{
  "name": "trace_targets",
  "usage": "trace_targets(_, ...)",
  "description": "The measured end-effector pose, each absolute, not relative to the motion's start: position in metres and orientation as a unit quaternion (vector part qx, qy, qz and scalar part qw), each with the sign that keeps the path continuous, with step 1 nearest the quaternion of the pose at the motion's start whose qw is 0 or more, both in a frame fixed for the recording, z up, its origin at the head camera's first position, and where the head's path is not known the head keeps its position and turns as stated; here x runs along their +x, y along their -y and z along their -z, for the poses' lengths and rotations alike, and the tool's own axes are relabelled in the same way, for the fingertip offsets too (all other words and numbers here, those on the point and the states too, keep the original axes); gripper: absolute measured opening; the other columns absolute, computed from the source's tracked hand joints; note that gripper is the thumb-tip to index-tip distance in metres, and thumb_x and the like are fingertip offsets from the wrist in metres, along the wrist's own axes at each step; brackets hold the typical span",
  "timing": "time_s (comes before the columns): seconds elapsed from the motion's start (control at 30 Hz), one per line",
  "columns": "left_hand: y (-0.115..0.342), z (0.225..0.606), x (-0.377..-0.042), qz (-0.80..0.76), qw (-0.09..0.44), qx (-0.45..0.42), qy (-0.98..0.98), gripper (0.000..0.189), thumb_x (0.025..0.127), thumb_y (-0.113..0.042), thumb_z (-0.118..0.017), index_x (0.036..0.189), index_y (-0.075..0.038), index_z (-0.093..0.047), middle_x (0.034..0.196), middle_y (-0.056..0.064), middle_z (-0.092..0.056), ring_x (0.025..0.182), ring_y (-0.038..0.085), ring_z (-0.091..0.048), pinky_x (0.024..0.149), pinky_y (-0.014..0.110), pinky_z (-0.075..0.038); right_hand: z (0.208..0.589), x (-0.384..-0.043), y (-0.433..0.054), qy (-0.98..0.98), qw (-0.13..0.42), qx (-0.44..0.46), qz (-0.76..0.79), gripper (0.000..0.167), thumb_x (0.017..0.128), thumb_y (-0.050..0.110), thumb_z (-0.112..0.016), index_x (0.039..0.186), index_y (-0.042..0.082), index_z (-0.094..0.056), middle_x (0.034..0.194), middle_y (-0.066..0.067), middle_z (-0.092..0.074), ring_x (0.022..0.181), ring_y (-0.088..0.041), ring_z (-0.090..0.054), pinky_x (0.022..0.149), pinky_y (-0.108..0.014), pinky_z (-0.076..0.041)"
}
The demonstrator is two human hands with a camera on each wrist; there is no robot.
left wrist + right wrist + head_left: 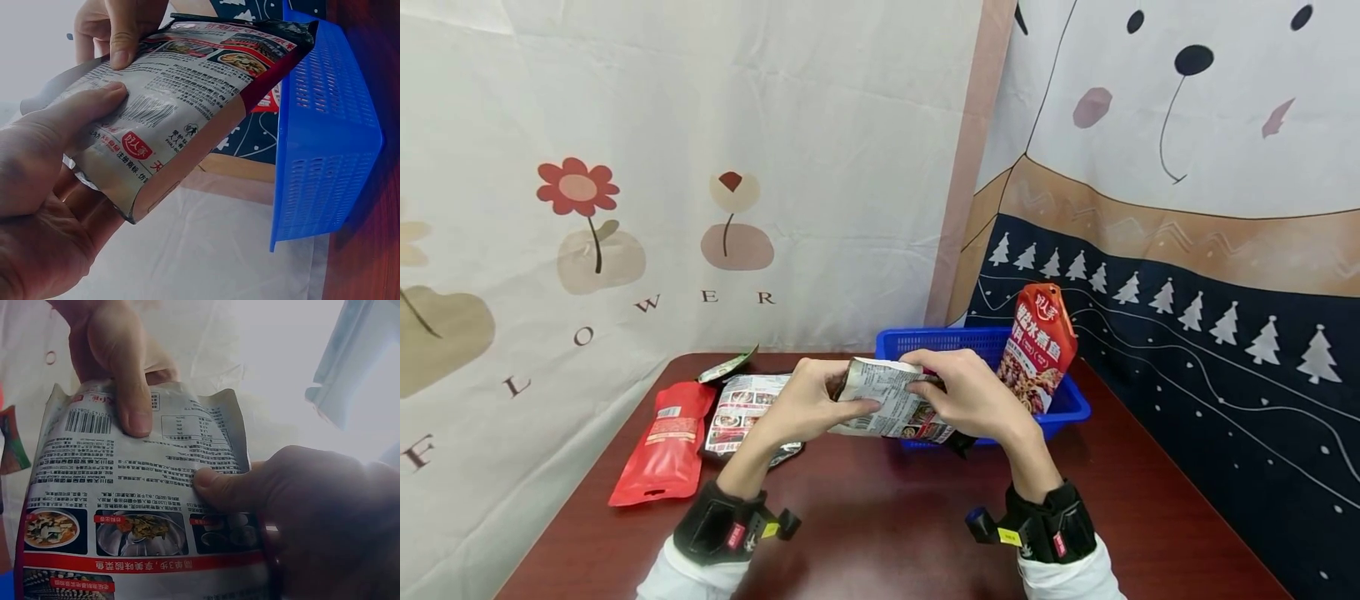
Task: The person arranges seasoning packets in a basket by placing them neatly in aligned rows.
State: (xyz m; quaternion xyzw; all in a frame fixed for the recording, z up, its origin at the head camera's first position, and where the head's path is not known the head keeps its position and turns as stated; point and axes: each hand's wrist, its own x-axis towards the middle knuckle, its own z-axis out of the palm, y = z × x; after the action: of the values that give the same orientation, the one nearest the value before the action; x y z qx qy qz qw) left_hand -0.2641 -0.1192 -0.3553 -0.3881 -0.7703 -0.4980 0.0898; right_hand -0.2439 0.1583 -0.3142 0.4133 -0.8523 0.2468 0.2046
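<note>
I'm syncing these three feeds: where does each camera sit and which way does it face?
Head: looks forward and down at the dark red table; both hands and wristbands show.
Left wrist: left hand holding the grey printed food pouch, beside the blue plastic basket.
Right wrist: right hand.
All views share the pouch.

Dark wooden table (880,533); printed cloth backdrops (700,167) behind.
</note>
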Motion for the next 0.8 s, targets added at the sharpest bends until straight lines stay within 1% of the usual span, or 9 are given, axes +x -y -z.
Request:
trace_targets(0.13, 0.121, 0.357, -0.265, 0.511, 0.092, -0.369, 0.771, 0.034, 0.094, -0.009, -0.093, 0.127, -0.009, -0.084, 0.111, 0.011, -0.089, 0.089, 0.013, -0.087, 0.067, 0.033, -0.070, 0.314, -0.245, -0.159, 0.848, 0.223, 0.409, -0.253, 0.032, 0.101, 0.008, -0.084, 0.132, 0.011, -0.079, 0.116, -0.004, -0.086, 0.092, -0.012, -0.076, 0.083, -0.032, -0.068)
trace_targets(0.23, 0.123, 0.357, -0.266, 0.526, 0.095, -0.344, 0.772, 0.033, 0.095, -0.010, -0.093, 0.126, -0.010, -0.085, 0.109, 0.012, -0.089, 0.085, 0.016, -0.087, 0.065, 0.036, -0.070, 0.315, -0.246, -0.161, 0.839, 0.264, 0.394, -0.266, 0.034, 0.101, 0.011, -0.085, 0.135, 0.010, -0.078, 0.123, -0.007, -0.085, 0.098, -0.018, -0.077, 0.084, -0.036, -0.067)
trace_targets(0.33, 0.127, 0.357, -0.268, 0.543, 0.100, -0.316, 0.771, 0.031, 0.096, -0.012, -0.092, 0.125, -0.010, -0.085, 0.108, 0.012, -0.089, 0.083, 0.018, -0.087, 0.064, 0.038, -0.070, 0.315, -0.248, -0.165, 0.819, 0.325, 0.372, -0.291, 0.038, 0.101, 0.012, -0.085, 0.138, 0.008, -0.077, 0.133, -0.011, -0.081, 0.112, -0.027, -0.077, 0.095, -0.047, -0.067)
trace_targets(0.4, 0.130, 0.357, -0.269, 0.554, 0.108, -0.303, 0.768, 0.029, 0.096, -0.012, -0.091, 0.124, -0.009, -0.085, 0.107, 0.014, -0.089, 0.082, 0.018, -0.086, 0.063, 0.037, -0.070, 0.314, -0.250, -0.168, 0.801, 0.366, 0.357, -0.313, 0.042, 0.100, 0.011, -0.085, 0.141, 0.007, -0.075, 0.140, -0.013, -0.078, 0.127, -0.032, -0.074, 0.109, -0.051, -0.062)
trace_targets(0.47, 0.132, 0.357, -0.271, 0.566, 0.117, -0.295, 0.761, 0.030, 0.097, -0.012, -0.091, 0.125, -0.008, -0.084, 0.108, 0.015, -0.089, 0.083, 0.017, -0.086, 0.064, 0.037, -0.070, 0.314, -0.253, -0.171, 0.782, 0.400, 0.340, -0.336, 0.047, 0.099, 0.010, -0.085, 0.144, 0.007, -0.073, 0.146, -0.015, -0.076, 0.137, -0.035, -0.070, 0.120, -0.049, -0.057)
trace_targets(0.53, 0.134, 0.356, -0.273, 0.578, 0.128, -0.289, 0.752, 0.030, 0.097, -0.011, -0.090, 0.127, -0.007, -0.083, 0.109, 0.017, -0.088, 0.085, 0.017, -0.087, 0.067, 0.036, -0.070, 0.313, -0.256, -0.174, 0.766, 0.426, 0.322, -0.357, 0.052, 0.098, 0.009, -0.085, 0.148, 0.006, -0.070, 0.151, -0.016, -0.073, 0.144, -0.036, -0.066, 0.127, -0.047, -0.052)
trace_targets(0.67, 0.136, 0.356, -0.275, 0.605, 0.154, -0.269, 0.734, 0.031, 0.098, -0.011, -0.090, 0.128, -0.008, -0.083, 0.112, 0.018, -0.088, 0.091, 0.017, -0.088, 0.072, 0.034, -0.071, 0.315, -0.263, -0.178, 0.752, 0.445, 0.275, -0.401, 0.062, 0.100, 0.012, -0.084, 0.158, 0.009, -0.063, 0.162, -0.013, -0.066, 0.154, -0.034, -0.059, 0.132, -0.055, -0.046)
trace_targets(0.73, 0.136, 0.357, -0.275, 0.620, 0.166, -0.252, 0.724, 0.032, 0.098, -0.013, -0.090, 0.128, -0.008, -0.083, 0.113, 0.018, -0.088, 0.092, 0.018, -0.088, 0.074, 0.034, -0.071, 0.317, -0.265, -0.179, 0.748, 0.442, 0.250, -0.427, 0.065, 0.101, 0.016, -0.082, 0.162, 0.011, -0.059, 0.165, -0.012, -0.063, 0.158, -0.032, -0.055, 0.134, -0.061, -0.042)
trace_targets(0.8, 0.134, 0.357, -0.276, 0.640, 0.176, -0.235, 0.711, 0.033, 0.098, -0.015, -0.091, 0.129, -0.008, -0.082, 0.114, 0.016, -0.088, 0.094, 0.018, -0.088, 0.077, 0.034, -0.072, 0.319, -0.268, -0.179, 0.739, 0.435, 0.230, -0.460, 0.066, 0.103, 0.018, -0.080, 0.164, 0.012, -0.056, 0.168, -0.011, -0.061, 0.161, -0.030, -0.052, 0.137, -0.063, -0.038)
